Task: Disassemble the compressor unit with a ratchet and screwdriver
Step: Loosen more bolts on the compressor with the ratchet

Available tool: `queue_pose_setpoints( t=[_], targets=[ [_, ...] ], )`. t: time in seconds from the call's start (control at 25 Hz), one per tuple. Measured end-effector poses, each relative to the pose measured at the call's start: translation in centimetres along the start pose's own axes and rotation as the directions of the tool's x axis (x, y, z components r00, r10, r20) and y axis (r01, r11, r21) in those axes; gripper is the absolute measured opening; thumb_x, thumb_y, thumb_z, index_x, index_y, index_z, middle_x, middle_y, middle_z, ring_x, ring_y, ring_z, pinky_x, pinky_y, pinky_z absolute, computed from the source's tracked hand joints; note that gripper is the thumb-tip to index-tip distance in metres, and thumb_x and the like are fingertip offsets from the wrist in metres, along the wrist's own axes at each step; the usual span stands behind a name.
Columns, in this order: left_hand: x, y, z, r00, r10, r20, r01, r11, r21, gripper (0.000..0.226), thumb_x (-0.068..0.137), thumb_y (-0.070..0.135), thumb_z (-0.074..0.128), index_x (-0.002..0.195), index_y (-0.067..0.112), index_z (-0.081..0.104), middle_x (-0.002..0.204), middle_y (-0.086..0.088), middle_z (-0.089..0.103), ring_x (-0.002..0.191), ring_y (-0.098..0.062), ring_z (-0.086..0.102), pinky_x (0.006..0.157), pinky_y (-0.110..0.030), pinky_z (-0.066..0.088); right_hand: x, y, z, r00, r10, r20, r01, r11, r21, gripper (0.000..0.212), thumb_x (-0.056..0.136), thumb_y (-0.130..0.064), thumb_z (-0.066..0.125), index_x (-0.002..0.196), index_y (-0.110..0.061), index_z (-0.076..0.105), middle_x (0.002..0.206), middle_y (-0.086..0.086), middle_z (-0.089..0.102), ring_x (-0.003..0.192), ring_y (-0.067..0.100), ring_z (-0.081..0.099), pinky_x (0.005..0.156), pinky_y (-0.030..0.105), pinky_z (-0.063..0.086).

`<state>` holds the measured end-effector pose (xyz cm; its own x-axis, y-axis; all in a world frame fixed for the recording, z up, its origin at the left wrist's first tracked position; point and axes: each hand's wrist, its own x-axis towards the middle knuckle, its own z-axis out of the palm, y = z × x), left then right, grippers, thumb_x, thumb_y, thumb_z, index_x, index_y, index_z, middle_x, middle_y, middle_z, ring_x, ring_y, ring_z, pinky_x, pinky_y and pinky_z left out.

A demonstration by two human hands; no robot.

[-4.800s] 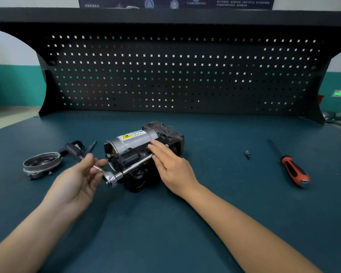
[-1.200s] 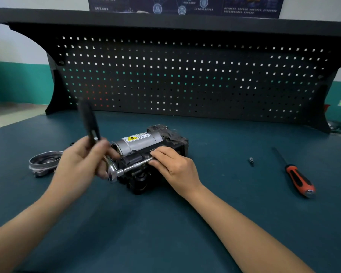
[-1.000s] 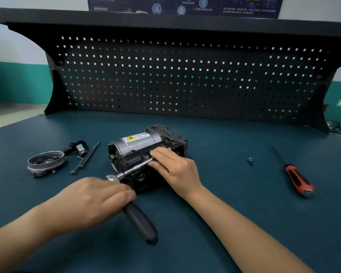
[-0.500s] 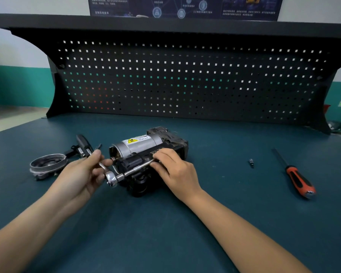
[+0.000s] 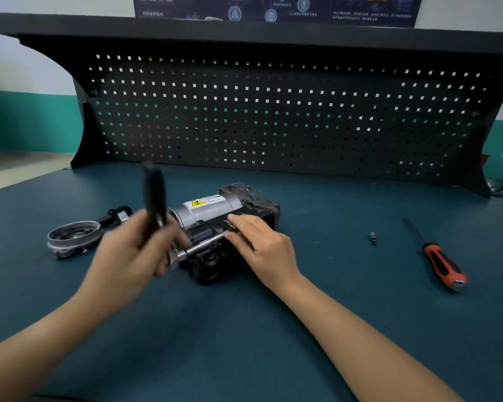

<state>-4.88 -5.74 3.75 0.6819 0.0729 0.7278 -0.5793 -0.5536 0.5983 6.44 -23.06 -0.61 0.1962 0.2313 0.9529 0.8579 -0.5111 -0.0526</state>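
Compressor [image 5: 209, 210] centre, ratchet [image 5: 154, 192] upright, screwdriver [image 5: 442, 262] right

The left hand [image 5: 140, 245] grips the black-handled chrome ratchet [image 5: 154, 195], its handle upright and blurred. The right hand [image 5: 262, 245] rests on the silver-and-black compressor unit [image 5: 206, 210] just beside it. An orange-and-black screwdriver [image 5: 443, 264] lies well right of the right hand, and a round metal cover [image 5: 71, 236] lies left of the left hand.

The left forearm [image 5: 41, 338] and the right forearm [image 5: 360, 329] reached forward, both bare. The left hand [image 5: 134, 250], blurred, had its fingers curled round the ratchet [image 5: 154, 192], whose handle pointed upward. The right hand [image 5: 263, 243] lay palm down, its fingers [image 5: 244, 221] almost straight and close together.
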Motion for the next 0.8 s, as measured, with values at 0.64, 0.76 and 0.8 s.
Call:
queue_pose_setpoints(
  t=[0.64,0.76,0.8],
  targets=[
    [-0.1,-0.5,-0.2,0.744,0.547,0.384,-0.669,0.611,0.423,0.016,0.099,0.031,0.034,0.093,0.024,0.047,0.068,0.01,0.063,0.055,-0.008,0.052,0.052,-0.013,0.041,0.2,0.0,0.0,0.986,0.164,0.034,-0.167,0.972,0.163,0.021,0.073,-0.022,0.073,0.086,-0.005,0.075,0.088,0.004,0.07,0.064,0.016,0.064,0.05,0.029,0.053],
    [-1.1,-1.2,-0.2,0.675,0.56,0.481,-0.734,0.575,0.361,0.03,0.102,0.037,0.023,0.094,0.022,0.047,0.064,0.019,0.06,0.06,-0.005,0.052,0.051,-0.015,0.045,0.2,0.0,-0.1,0.986,0.158,0.053,-0.165,0.974,0.154,0.023,0.073,-0.023,0.072,0.088,-0.006,0.075,0.089,0.003,0.07,0.066,0.014,0.064,0.051,0.027,0.053],
    [-1.2,-1.0,-0.2,0.807,0.48,0.344,-0.584,0.74,0.334,0.029,0.101,0.043,0.027,0.09,0.026,0.049,0.059,0.022,0.056,0.06,-0.002,0.053,0.052,-0.011,0.044,0.2,-0.1,-0.1,0.985,0.162,0.057,-0.169,0.975,0.146,0.024,0.074,-0.024,0.072,0.089,-0.007,0.075,0.09,0.003,0.07,0.067,0.012,0.063,0.051,0.027,0.052]
  ],
)
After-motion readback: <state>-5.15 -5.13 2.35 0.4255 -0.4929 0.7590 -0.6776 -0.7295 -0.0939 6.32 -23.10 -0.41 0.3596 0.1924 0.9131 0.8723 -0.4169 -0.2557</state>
